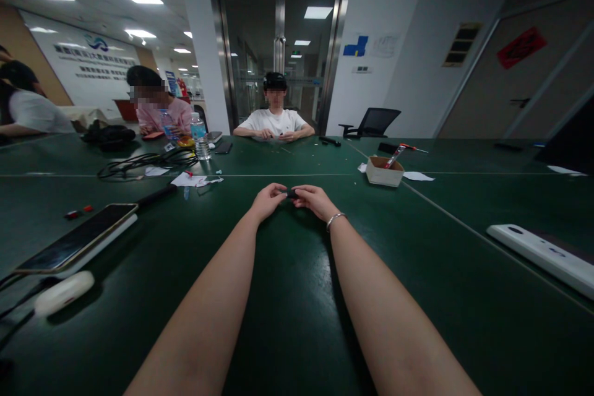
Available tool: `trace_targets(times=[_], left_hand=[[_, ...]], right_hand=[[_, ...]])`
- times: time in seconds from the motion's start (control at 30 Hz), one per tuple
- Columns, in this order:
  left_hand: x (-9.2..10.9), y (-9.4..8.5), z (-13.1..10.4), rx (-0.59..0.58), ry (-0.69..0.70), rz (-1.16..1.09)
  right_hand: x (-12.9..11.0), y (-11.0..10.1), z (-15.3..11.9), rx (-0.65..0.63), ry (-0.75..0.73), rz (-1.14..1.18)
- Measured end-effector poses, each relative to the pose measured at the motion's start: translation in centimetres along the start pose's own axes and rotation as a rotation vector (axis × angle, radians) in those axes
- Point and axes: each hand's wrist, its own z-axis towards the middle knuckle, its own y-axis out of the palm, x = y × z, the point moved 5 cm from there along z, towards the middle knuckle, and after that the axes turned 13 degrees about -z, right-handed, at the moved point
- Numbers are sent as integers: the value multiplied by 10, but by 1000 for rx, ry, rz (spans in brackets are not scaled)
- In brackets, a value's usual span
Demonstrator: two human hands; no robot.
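Over the middle of the dark green table, both my arms reach forward and my fingertips meet at a small black object. It is too small and too covered by fingers to tell its kind. My left hand pinches its left end between thumb and fingers. At the other end, my right hand has its fingers closed on it too. A silver bracelet circles my right wrist.
On the left lie a phone, a white oval device, cables and paper scraps. Water bottles stand beyond. A small open box is right of my hands; a white device lies far right. A person sits opposite.
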Motion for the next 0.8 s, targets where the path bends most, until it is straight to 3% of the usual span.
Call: trace_targets(times=[0.17, 0.8], left_hand=[[3, 3, -2, -20, -53, -5], [-1, 2, 1, -40, -54, 10]], right_hand=[[0, 0, 1, -1, -4, 3], [0, 1, 1, -38, -17, -28]])
